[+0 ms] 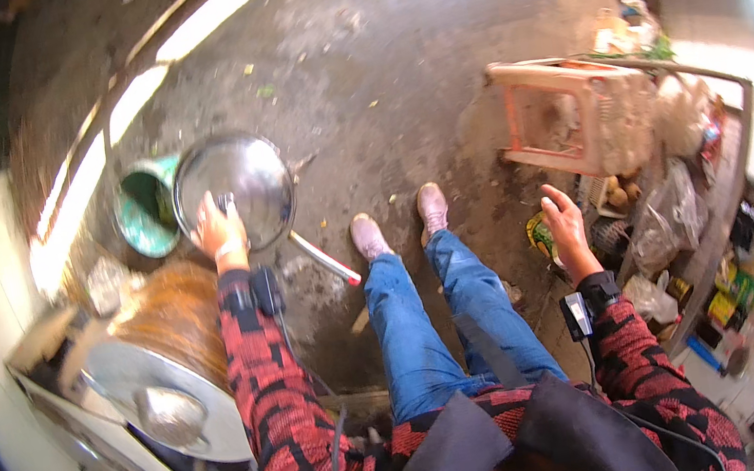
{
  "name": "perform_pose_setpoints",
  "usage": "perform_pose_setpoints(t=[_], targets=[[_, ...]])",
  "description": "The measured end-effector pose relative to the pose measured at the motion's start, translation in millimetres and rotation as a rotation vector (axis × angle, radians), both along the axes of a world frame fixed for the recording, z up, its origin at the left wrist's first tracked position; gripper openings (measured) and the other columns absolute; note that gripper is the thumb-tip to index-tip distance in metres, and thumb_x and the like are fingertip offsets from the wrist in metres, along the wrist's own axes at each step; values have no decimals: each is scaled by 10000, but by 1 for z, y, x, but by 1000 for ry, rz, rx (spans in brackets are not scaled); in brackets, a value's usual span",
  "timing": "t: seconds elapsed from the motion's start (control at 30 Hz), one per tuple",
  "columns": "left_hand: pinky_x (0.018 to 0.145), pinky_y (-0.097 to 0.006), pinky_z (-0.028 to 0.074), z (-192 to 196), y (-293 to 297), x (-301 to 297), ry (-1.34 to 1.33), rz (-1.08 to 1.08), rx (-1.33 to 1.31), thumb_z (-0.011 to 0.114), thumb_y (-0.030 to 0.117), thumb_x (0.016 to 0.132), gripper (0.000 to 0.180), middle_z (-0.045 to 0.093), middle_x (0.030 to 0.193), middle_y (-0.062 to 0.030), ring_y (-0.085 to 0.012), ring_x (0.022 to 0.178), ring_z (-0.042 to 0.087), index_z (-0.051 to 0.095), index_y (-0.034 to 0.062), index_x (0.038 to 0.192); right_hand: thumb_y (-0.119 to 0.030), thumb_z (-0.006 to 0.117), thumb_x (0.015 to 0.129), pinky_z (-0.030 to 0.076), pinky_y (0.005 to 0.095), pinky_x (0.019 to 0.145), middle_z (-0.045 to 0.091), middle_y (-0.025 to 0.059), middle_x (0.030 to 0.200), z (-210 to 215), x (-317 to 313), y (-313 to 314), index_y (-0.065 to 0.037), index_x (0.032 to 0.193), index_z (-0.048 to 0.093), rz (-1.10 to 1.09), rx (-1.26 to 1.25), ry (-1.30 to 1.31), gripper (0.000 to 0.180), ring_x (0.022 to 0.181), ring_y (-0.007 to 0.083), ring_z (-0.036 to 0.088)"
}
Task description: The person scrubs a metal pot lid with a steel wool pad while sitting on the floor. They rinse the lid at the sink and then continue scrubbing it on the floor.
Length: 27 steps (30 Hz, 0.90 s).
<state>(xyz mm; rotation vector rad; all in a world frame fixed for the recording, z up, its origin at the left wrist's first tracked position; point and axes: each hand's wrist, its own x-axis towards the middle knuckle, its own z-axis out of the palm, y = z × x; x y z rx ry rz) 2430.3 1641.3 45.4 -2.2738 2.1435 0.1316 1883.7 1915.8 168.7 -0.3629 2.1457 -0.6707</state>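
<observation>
Currently, the left hand (220,231) grasps the round see-through lid (251,172) by its dark knob (227,201), with the fingers closed about the knob. The lid is located ahead of the left forearm, above the floor (387,47). Its left edge overlaps the green bucket (145,215) in view; contact between the two cannot be determined. A red-and-white tube (326,258) extends from near the lid's lower edge toward the left shoe (369,236).

The right hand (568,227) is released: fingers extended, nothing held. A green-and-yellow packet (540,237) is situated just beside it, partly hidden. Beyond the right hand, a pale orange plastic frame (573,163) rests near clear plastic bags (674,208)
</observation>
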Motion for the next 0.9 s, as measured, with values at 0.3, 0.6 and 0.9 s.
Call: perform_pose_setpoints(t=[0.3, 0.6, 0.9], targets=[[628, -458, 491, 221, -46, -154, 501, -64, -16, 586, 210, 884, 163, 639, 736, -195, -382, 672, 628, 643, 71, 822, -307, 681, 936, 481, 287, 846, 664, 0, 1116, 167, -102, -96, -73, 1182, 673, -371, -450, -98, 340, 1003, 78, 589], [778, -477, 515, 345, -227, -332, 268, -254, 28, 685, 163, 819, 223, 695, 923, -192, -389, 871, 666, 664, 95, 1030, -323, 639, 958, 516, 415, 886, 605, 80, 1275, 216, -333, -161, -117, 1343, 543, -748, -556, -284, 447, 1132, 269, 597], [1010, -407, 442, 379, -402, -527, 130, -255, 453, 703, 140, 783, 430, 704, 1121, -95, -276, 1102, 641, 673, 172, 1211, -72, 630, 911, 554, 273, 589, 619, 1, 777, 214, -519, -268, -109, 1086, 634, -1064, -730, -233, 179, 595, 119, 602]])
